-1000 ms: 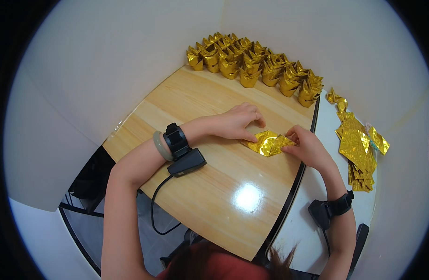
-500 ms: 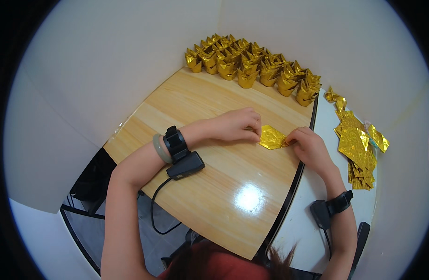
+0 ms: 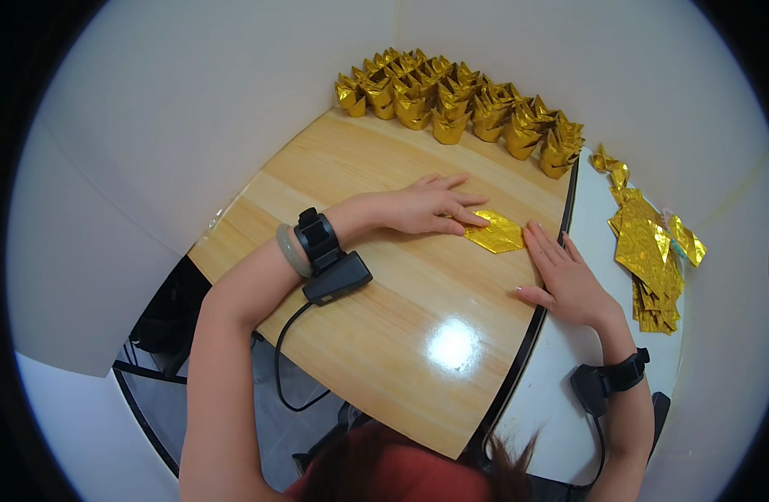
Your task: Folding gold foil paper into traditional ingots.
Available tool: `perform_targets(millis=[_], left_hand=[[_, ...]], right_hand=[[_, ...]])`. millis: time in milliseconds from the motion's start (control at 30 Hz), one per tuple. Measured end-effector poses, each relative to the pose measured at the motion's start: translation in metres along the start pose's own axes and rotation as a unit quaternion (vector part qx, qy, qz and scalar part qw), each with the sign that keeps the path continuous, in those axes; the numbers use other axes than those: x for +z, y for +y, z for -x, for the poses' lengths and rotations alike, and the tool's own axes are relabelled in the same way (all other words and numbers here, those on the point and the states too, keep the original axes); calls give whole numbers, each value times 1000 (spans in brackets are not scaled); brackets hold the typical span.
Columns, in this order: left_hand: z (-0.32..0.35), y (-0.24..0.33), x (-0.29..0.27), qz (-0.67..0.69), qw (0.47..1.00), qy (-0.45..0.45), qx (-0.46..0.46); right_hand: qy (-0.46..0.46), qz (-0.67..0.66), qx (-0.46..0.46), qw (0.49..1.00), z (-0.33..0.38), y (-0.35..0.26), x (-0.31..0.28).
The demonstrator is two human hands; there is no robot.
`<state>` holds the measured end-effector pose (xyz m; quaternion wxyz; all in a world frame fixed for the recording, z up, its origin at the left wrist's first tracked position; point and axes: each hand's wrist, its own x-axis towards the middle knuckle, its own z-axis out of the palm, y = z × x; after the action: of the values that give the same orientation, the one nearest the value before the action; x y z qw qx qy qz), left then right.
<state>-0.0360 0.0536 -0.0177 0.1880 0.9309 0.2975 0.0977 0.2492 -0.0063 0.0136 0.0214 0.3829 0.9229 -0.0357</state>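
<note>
A flat folded piece of gold foil paper point(image 3: 497, 233) lies on the wooden tabletop between my hands. My left hand point(image 3: 426, 206) rests palm down at its left end, fingers spread, with the fingertips on the foil. At the right end, the fingertips of my right hand point(image 3: 566, 280) touch the foil's edge; those fingers are stretched out and the thumb stands apart. Neither hand grips anything.
Rows of folded gold paper ingots point(image 3: 450, 124) stand along the table's far edge. To the right, a stack of flat gold foil sheets point(image 3: 647, 251) lies on a white surface point(image 3: 560, 376), past the wooden tabletop's point(image 3: 384, 335) dark edge. Walls rise behind and on both sides.
Both hands have gone from pinching the foil's ends to lying with fingers stretched out. The small fold at the foil's right end now lies flat. The view has shifted slightly.
</note>
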Motion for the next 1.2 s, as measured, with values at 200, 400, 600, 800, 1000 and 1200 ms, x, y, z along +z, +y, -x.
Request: perform_targets(millis=[200,400,600,800,1000,1200], left_hand=[[4,1,2,-29,997,64,-11],[3,22,0,23,990,125,57],[7,49,-9,31,998,17,49],[9,63,-13,-5,999,-7,35],[14,80,-9,-64,995,20,74],[17,101,-13,-200,978,9,56]], right_hand=[[-11,34,32,999,3,0,-1],[85,65,20,994,-1,-9,0],[182,-71,-42,980,-7,-22,-7],[139,-173,-86,971,-10,-22,-5],[138,-184,-80,970,-12,-30,-3],[166,-121,-87,975,-10,-35,-6]])
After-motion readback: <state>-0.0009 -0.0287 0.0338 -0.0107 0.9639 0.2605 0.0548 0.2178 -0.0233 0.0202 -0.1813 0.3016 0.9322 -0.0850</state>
